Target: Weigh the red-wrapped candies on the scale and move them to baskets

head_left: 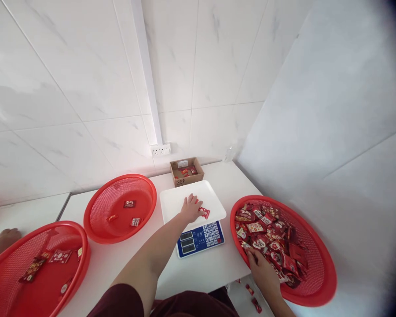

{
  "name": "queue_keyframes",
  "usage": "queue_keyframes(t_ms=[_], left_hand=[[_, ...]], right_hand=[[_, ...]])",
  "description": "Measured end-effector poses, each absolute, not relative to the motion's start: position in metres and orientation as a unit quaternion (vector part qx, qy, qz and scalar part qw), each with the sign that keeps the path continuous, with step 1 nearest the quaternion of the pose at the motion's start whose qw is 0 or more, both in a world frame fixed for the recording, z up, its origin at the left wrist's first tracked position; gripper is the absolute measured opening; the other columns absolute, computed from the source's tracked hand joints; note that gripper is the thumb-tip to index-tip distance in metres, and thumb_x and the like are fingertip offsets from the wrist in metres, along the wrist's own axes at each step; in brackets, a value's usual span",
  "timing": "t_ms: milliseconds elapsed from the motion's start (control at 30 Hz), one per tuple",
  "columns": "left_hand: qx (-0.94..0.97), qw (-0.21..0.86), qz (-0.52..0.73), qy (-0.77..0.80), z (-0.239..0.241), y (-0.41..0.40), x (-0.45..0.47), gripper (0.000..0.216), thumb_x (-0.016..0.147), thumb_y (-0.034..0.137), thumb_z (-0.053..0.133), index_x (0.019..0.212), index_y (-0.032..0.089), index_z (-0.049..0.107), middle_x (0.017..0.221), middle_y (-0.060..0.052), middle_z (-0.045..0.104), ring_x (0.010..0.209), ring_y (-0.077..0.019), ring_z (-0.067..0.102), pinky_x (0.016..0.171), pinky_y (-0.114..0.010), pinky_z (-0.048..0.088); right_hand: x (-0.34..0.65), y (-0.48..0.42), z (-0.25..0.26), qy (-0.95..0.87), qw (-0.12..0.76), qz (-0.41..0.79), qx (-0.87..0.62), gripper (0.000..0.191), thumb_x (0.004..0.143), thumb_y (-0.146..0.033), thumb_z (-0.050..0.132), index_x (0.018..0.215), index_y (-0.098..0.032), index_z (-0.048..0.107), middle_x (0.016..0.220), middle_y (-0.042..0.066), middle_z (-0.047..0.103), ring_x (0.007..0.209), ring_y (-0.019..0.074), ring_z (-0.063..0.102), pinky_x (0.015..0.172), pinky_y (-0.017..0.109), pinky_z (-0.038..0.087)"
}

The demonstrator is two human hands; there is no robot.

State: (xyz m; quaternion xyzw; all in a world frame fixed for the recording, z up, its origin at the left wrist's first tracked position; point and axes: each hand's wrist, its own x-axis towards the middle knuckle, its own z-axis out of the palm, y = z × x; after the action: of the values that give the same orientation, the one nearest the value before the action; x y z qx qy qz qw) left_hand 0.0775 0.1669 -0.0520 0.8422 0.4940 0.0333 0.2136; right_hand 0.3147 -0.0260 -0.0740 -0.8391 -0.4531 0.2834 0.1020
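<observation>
My left hand (190, 208) reaches over the white pan of a digital scale (174, 202), its fingers closed on a small red packet (203, 212) lying on the pan. My right hand (263, 272) rests at the near edge of a red basket (320, 281) heaped with several red snack packets (273, 240); its fingertips curl among the packets, and what they hold is hidden.
A middle red basket (95, 220) holds three packets. Another red basket (79, 264) at the near left holds several. A small cardboard box (186, 171) with packets sits by the wall under a socket (160, 150). Two packets (253, 297) lie on the floor. A person's knee or foot (1, 242) shows at far left.
</observation>
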Motion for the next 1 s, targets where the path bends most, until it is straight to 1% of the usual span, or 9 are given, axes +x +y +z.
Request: queue_keyframes(t_ms=[100, 200, 333, 500, 600, 667, 767, 867, 1000], left_hand=[[0.850, 0.213, 0.069, 0.477, -0.057, 0.164, 0.077, 0.031, 0.086, 0.032, 0.049, 0.112, 0.019, 0.060, 0.127, -0.012, 0.051, 0.131, -0.0297, 0.032, 0.105, -0.049, 0.028], [0.847, 0.216, 0.090, 0.476, -0.060, 0.157, 0.073, 0.019, 0.085, 0.021, 0.050, 0.097, 0.017, 0.064, 0.109, -0.010, 0.058, 0.115, -0.0246, 0.046, 0.098, -0.040, 0.038], [0.818, 0.224, 0.135, 0.512, -0.062, 0.146, 0.065, 0.012, 0.080, 0.014, 0.055, 0.088, 0.016, 0.064, 0.098, -0.008, 0.058, 0.101, -0.0208, 0.051, 0.091, -0.034, 0.042], [0.763, 0.225, 0.193, 0.574, -0.061, 0.136, 0.047, 0.013, 0.072, 0.006, 0.059, 0.079, 0.015, 0.063, 0.091, -0.006, 0.059, 0.089, -0.0177, 0.054, 0.078, -0.028, 0.047], [0.740, 0.214, 0.232, 0.594, -0.052, 0.133, 0.033, 0.013, 0.070, 0.005, 0.061, 0.074, 0.017, 0.063, 0.087, -0.004, 0.060, 0.086, -0.0158, 0.056, 0.076, -0.026, 0.047], [0.725, 0.197, 0.263, 0.606, -0.042, 0.134, 0.017, 0.012, 0.072, 0.006, 0.061, 0.075, 0.017, 0.063, 0.087, -0.003, 0.061, 0.086, -0.0142, 0.057, 0.077, -0.025, 0.047], [0.692, 0.161, 0.304, 0.636, -0.023, 0.135, -0.021, 0.010, 0.076, 0.010, 0.058, 0.077, 0.018, 0.063, 0.089, -0.004, 0.061, 0.086, -0.0140, 0.058, 0.079, -0.026, 0.047], [0.635, 0.121, 0.327, 0.690, -0.006, 0.133, -0.072, 0.009, 0.077, 0.014, 0.054, 0.080, 0.017, 0.062, 0.091, -0.008, 0.062, 0.093, -0.0197, 0.057, 0.083, -0.033, 0.046], [0.579, 0.107, 0.315, 0.745, -0.003, 0.122, -0.130, 0.020, 0.079, 0.019, 0.048, 0.094, 0.015, 0.060, 0.097, -0.014, 0.061, 0.100, -0.0269, 0.056, 0.088, -0.044, 0.043]], right_hand=[[0.315, -0.026, -0.074, -0.448, 0.094, 0.289, -0.841, 0.047, 0.086, -0.042, 0.028, 0.116, -0.021, 0.056, 0.118, 0.008, 0.065, 0.102, 0.0250, 0.061, 0.082, 0.034, 0.044], [0.315, -0.026, -0.075, -0.451, 0.091, 0.282, -0.842, 0.046, 0.086, -0.042, 0.028, 0.114, -0.023, 0.057, 0.119, 0.007, 0.064, 0.101, 0.0240, 0.062, 0.081, 0.033, 0.044], [0.316, -0.026, -0.074, -0.454, 0.068, 0.283, -0.842, 0.048, 0.085, -0.044, 0.027, 0.117, -0.022, 0.057, 0.113, 0.009, 0.067, 0.095, 0.0252, 0.065, 0.078, 0.034, 0.046], [0.317, -0.026, -0.070, -0.457, 0.057, 0.274, -0.844, 0.051, 0.084, -0.045, 0.028, 0.117, -0.021, 0.058, 0.114, 0.011, 0.066, 0.094, 0.0274, 0.065, 0.079, 0.036, 0.046], [0.316, -0.025, -0.069, -0.451, 0.053, 0.278, -0.846, 0.050, 0.083, -0.044, 0.029, 0.116, -0.022, 0.059, 0.113, 0.012, 0.067, 0.091, 0.0284, 0.065, 0.077, 0.037, 0.047], [0.317, -0.025, -0.070, -0.451, 0.060, 0.276, -0.847, 0.049, 0.083, -0.044, 0.030, 0.115, -0.021, 0.060, 0.113, 0.013, 0.066, 0.092, 0.0291, 0.065, 0.077, 0.038, 0.047], [0.316, -0.026, -0.073, -0.457, 0.075, 0.265, -0.846, 0.048, 0.083, -0.043, 0.032, 0.114, -0.020, 0.060, 0.114, 0.014, 0.065, 0.093, 0.0291, 0.065, 0.078, 0.038, 0.046], [0.313, -0.028, -0.072, -0.453, 0.080, 0.251, -0.852, 0.046, 0.085, -0.041, 0.032, 0.115, -0.020, 0.060, 0.112, 0.014, 0.066, 0.094, 0.0280, 0.064, 0.079, 0.037, 0.046], [0.307, -0.028, -0.068, -0.459, 0.102, 0.226, -0.853, 0.042, 0.086, -0.036, 0.032, 0.114, -0.020, 0.060, 0.113, 0.011, 0.066, 0.098, 0.0242, 0.063, 0.082, 0.034, 0.044]])
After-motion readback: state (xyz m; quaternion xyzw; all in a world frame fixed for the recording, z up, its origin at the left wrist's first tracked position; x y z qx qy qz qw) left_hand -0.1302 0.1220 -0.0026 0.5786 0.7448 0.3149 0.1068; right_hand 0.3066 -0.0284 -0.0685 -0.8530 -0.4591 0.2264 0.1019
